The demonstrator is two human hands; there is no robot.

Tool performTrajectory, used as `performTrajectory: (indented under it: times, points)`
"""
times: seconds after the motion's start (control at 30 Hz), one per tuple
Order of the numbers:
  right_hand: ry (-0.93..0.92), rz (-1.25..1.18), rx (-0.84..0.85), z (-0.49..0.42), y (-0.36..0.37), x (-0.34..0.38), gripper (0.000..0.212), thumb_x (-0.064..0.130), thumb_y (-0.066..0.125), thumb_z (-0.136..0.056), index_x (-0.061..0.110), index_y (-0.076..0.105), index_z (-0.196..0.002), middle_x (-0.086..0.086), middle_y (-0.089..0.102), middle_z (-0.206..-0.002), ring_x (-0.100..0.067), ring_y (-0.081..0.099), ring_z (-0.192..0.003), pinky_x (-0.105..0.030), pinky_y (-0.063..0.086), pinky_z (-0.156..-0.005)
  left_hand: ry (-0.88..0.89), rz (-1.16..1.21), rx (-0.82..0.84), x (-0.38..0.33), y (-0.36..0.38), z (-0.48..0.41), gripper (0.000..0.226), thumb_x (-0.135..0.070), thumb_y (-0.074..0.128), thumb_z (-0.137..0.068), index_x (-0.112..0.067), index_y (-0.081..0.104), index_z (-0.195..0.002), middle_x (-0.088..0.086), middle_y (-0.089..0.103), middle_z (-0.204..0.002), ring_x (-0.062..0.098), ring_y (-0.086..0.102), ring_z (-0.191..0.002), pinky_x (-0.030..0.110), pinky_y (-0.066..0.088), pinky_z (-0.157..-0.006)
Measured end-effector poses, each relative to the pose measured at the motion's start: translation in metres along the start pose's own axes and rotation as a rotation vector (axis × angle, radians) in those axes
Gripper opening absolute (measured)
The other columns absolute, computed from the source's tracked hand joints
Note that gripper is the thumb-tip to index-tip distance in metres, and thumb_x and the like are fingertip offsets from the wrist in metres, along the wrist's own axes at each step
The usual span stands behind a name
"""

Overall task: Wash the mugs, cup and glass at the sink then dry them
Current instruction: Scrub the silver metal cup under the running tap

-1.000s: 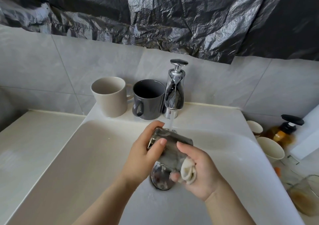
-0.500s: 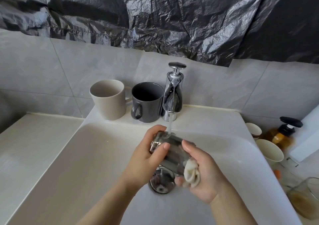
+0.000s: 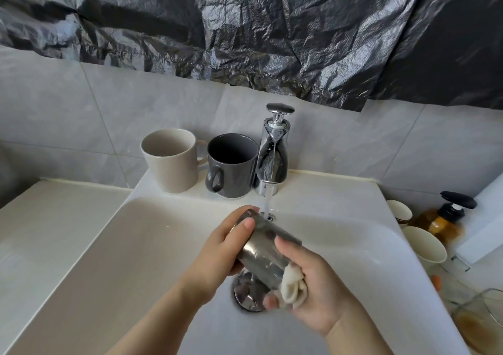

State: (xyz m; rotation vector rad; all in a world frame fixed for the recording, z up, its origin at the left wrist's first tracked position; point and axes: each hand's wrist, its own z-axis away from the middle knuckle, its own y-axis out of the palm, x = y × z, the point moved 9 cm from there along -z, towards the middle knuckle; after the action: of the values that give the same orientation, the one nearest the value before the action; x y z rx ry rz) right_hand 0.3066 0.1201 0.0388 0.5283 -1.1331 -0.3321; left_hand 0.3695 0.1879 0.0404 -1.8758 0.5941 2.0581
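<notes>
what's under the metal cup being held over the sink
The chrome drain stopper at the bottom of the sink lies below the metal cup. Only its left and lower part shows. The cup and the right hand, which holds a cloth, cover the rest.

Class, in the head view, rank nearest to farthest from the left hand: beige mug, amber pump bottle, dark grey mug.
1. Dark grey mug, ledge behind the left hand.
2. Beige mug, further left.
3. Amber pump bottle, far right.
</notes>
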Motion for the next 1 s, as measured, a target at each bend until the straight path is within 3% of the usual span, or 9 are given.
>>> performTrajectory:
  times: [0.17,0.3,0.33,0.5,0.57,0.73,0.8,0.93,1.0]
  points:
    - [-0.172,0.132,0.016,-0.006,0.001,0.011,0.032,0.013,0.061,-0.07,0.022,0.073,-0.098,-0.012,0.071,-0.102,-0.025,0.065,-0.088,-0.036,0.054,-0.057,-0.053,0.017,0.098,-0.002,-0.003,-0.002,0.042,-0.056,0.06,-0.065,-0.048,0.061,-0.106,0.003,0.06,-0.081,0.014,0.048,-0.056,0.022,0.035,-0.044]
    - [-0.314,1.158,-0.218,-0.011,-0.003,0.014,0.026,0.017,0.059,-0.078,0.038,0.06,-0.092,0.007,0.067,-0.078,-0.009,0.059,-0.069,-0.035,0.053,-0.077,-0.243,0.028,-0.005,0.014,-0.016,0.001,0.049,-0.063,0.051,-0.08,-0.018,0.061,-0.096,0.006,0.056,-0.063,0.018,0.045,-0.044,0.021,0.03,-0.041]
    - [-0.301,1.189,-0.208,-0.012,0.0,0.009,0.025,0.016,0.057,-0.081,0.038,0.06,-0.093,0.007,0.067,-0.078,-0.009,0.057,-0.066,-0.031,0.052,-0.074,-0.234,0.003,-0.044,0.015,-0.019,0.001,0.051,-0.065,0.05,-0.08,-0.017,0.06,-0.093,0.006,0.054,-0.061,0.018,0.043,-0.043,0.022,0.03,-0.041]
    - [-0.071,0.027,-0.038,-0.009,0.007,0.0,0.025,0.014,0.062,-0.075,0.017,0.075,-0.095,-0.008,0.073,-0.09,-0.019,0.065,-0.075,-0.023,0.045,-0.042,0.084,-0.17,-0.099,-0.011,-0.014,0.001,0.031,-0.047,0.051,-0.075,-0.033,0.059,-0.101,-0.007,0.058,-0.075,0.005,0.048,-0.051,0.019,0.038,-0.043]
    - [-0.019,-0.226,-0.033,-0.005,0.003,0.0,0.034,0.021,0.059,-0.069,0.011,0.072,-0.099,-0.013,0.072,-0.092,-0.022,0.067,-0.075,-0.019,0.038,-0.034,0.17,-0.209,-0.083,-0.016,-0.009,0.004,0.039,-0.049,0.056,-0.071,-0.038,0.055,-0.108,-0.019,0.061,-0.086,-0.001,0.051,-0.055,0.015,0.041,-0.047]
    - [-0.199,-0.186,-0.107,-0.012,-0.001,0.006,0.043,0.004,0.07,-0.064,0.007,0.066,-0.107,-0.015,0.071,-0.103,-0.02,0.07,-0.079,-0.028,0.055,-0.055,-0.041,0.258,-0.049,0.011,-0.001,0.001,0.074,-0.048,0.068,-0.068,-0.011,0.049,-0.129,0.01,0.067,-0.107,0.018,0.066,-0.091,0.03,0.054,-0.075]
    - [-0.243,-0.191,-0.111,-0.015,0.004,0.006,0.045,0.009,0.07,-0.067,0.004,0.064,-0.112,-0.019,0.07,-0.107,-0.02,0.071,-0.082,-0.027,0.056,-0.06,-0.112,0.412,0.019,0.016,0.013,0.004,0.065,-0.04,0.066,-0.075,0.001,0.053,-0.125,0.021,0.066,-0.114,0.031,0.065,-0.103,0.037,0.054,-0.087]
    - [-0.196,0.127,-0.189,-0.01,-0.004,0.01,0.041,0.023,0.07,-0.07,0.007,0.066,-0.107,-0.015,0.069,-0.098,-0.026,0.066,-0.081,-0.03,0.055,-0.055,-0.226,0.552,-0.008,0.024,0.018,0.004,0.064,-0.04,0.067,-0.073,0.005,0.058,-0.117,0.024,0.068,-0.1,0.03,0.069,-0.079,0.03,0.057,-0.06]
    - [-0.089,0.217,-0.258,-0.004,-0.017,0.011,0.04,0.028,0.075,-0.07,-0.002,0.066,-0.095,-0.019,0.06,-0.085,-0.032,0.057,-0.074,-0.03,0.053,-0.05,-0.256,0.623,-0.038,0.023,0.008,0.001,0.056,-0.037,0.07,-0.071,0.0,0.061,-0.112,0.02,0.069,-0.095,0.028,0.069,-0.076,0.032,0.056,-0.063]
